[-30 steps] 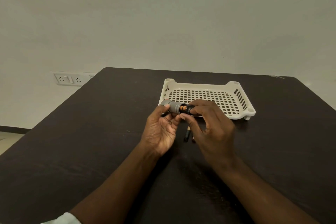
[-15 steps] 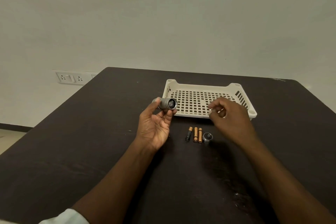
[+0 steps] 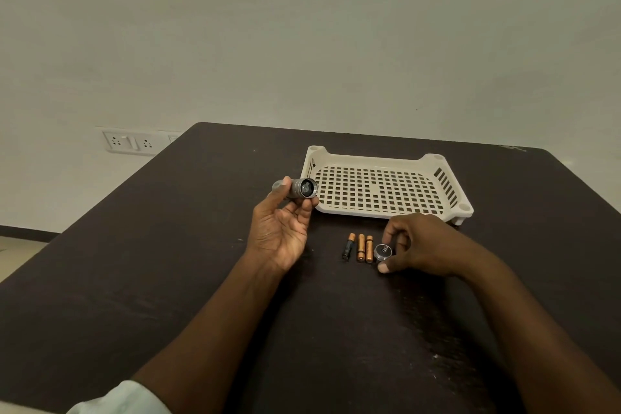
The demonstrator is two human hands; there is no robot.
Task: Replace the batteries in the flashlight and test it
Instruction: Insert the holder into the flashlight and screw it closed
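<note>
Nearest, two bare forearms reaching out over the dark table (image 3: 141, 262), a pale cuff at the left wrist. Further out on the right, the right hand (image 3: 421, 247) lowered to the tabletop, thumb and forefinger curled around the small round tail cap (image 3: 382, 252) and touching or nearly touching its rim; cannot tell whether already pinched or only closing in, with the cap apparently on the table. Just left of the cap, three batteries (image 3: 360, 247) lying side by side, ends pointing away: two copper-coloured, the leftmost darker along its near half. No telling from here which cells are fresh and which are spent. Beyond and to the left, the left hand (image 3: 282, 232) raised clear of the table, fingertips clamped on the grey flashlight (image 3: 297, 189), open rear end turned toward the camera, something dark inside the bore, possibly a battery holder, too small to confirm. Farthest, the empty white perforated tray (image 3: 386, 190), just behind the flashlight. Likely the closing-up stage of the swap: cap fetched, body waiting. Next move by this reading: firm pinch on the cap, lift across to the open end, square alignment with the threads, then gentle twisting, avoiding cross-threading. Testing yet to come.
</note>
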